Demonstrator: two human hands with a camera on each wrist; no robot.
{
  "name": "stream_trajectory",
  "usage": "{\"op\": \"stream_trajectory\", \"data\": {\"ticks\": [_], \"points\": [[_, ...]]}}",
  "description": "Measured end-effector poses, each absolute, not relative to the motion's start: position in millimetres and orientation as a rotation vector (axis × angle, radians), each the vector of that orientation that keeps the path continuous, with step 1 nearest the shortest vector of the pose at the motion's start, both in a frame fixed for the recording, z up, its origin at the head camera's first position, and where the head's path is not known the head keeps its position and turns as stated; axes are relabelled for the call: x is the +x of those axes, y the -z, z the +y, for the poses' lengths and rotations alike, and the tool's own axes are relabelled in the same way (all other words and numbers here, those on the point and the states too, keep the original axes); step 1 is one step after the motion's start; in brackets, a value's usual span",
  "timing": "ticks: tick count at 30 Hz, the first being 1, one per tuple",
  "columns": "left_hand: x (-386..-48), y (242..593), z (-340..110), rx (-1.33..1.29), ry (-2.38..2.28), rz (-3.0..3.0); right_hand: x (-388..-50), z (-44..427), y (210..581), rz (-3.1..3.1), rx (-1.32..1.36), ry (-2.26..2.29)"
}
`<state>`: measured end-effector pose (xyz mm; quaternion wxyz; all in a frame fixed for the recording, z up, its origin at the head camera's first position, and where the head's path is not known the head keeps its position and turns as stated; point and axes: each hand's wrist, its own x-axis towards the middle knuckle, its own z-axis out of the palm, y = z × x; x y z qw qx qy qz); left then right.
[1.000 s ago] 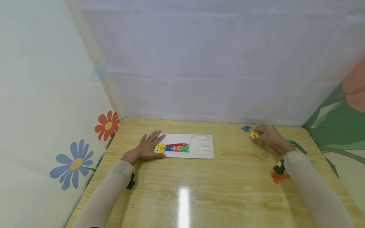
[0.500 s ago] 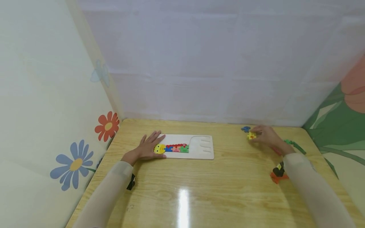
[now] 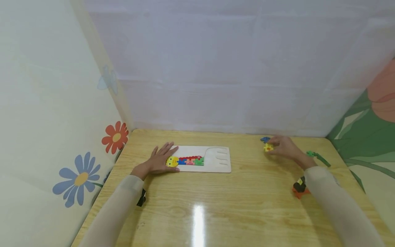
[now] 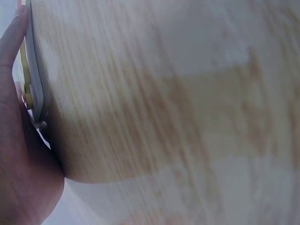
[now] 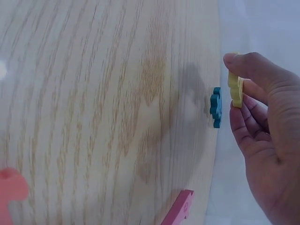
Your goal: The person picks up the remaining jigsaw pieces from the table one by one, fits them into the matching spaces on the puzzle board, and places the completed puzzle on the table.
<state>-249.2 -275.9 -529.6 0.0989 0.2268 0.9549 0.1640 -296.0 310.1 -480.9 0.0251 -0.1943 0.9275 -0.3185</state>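
My left hand (image 3: 159, 161) lies spread over the left end of a white puzzle board (image 3: 217, 159), fingers straight. In the board sit a yellow giraffe head (image 3: 172, 161) and a neck of blue, pink and green pieces (image 3: 190, 161) with a red mane. Between thumb and fingertips my right hand (image 3: 284, 147) pinches a yellow puzzle piece (image 3: 268, 148), which the right wrist view shows edge-on above the table (image 5: 117, 93). Just behind it on the tabletop lies a blue puzzle piece (image 3: 265, 139). An outlined recess shows on the board's right half.
Near the right forearm lie a green piece (image 3: 319, 158) and an orange piece (image 3: 299, 194). Black wrist gear (image 3: 299, 185) shows at the right cuff. In the right wrist view a pink piece (image 5: 179, 208) rests near the table edge. A white wall backs the table.
My right hand has moved slightly left with the yellow puzzle piece, closer to the blue piece. The left hand stays on the board.
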Motion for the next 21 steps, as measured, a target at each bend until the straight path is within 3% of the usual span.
{"op": "stream_trajectory", "data": {"ticks": [21], "points": [[-249,527,-276,0.682,-0.480,2.813,-294,286,485,2.854,-0.734,1.030]]}}
